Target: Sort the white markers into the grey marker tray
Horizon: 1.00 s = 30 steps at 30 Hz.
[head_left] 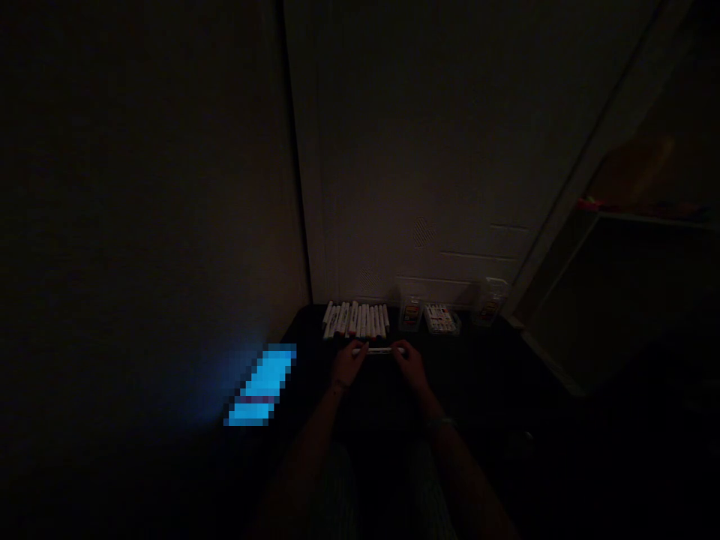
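The room is very dark. My left hand (349,365) and my right hand (412,365) hold one white marker (379,350) crosswise between them, each hand pinching one end, above a dark table (495,375). Just beyond the marker, a row of several white markers (355,319) lies side by side on the table near the wall.
Clear plastic marker boxes (442,319) stand at the back of the table, right of the row. A glowing blue screen (263,386) lies at the table's left edge. A pale wall and door frame rise behind. A dark cabinet (630,300) stands at the right.
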{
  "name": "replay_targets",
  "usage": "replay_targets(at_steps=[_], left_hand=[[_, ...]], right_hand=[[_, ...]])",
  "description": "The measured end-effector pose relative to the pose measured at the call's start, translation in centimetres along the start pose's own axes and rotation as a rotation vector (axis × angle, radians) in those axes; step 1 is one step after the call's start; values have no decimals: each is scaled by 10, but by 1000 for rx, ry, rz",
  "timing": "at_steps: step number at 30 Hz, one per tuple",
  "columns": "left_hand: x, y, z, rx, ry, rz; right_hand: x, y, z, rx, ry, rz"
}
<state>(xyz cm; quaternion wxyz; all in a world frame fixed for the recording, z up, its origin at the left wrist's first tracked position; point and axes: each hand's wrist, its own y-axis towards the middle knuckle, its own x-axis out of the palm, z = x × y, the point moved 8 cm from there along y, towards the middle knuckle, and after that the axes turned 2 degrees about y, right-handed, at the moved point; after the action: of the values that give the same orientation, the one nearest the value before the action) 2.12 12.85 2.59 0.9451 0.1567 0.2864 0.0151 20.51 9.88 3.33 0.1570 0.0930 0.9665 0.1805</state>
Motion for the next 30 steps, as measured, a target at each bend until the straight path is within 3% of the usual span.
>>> replay_targets(at_steps=[30], left_hand=[[-5, -3, 6, -23, -8, 18]], right_hand=[[-1, 0, -1, 39, 2, 8]])
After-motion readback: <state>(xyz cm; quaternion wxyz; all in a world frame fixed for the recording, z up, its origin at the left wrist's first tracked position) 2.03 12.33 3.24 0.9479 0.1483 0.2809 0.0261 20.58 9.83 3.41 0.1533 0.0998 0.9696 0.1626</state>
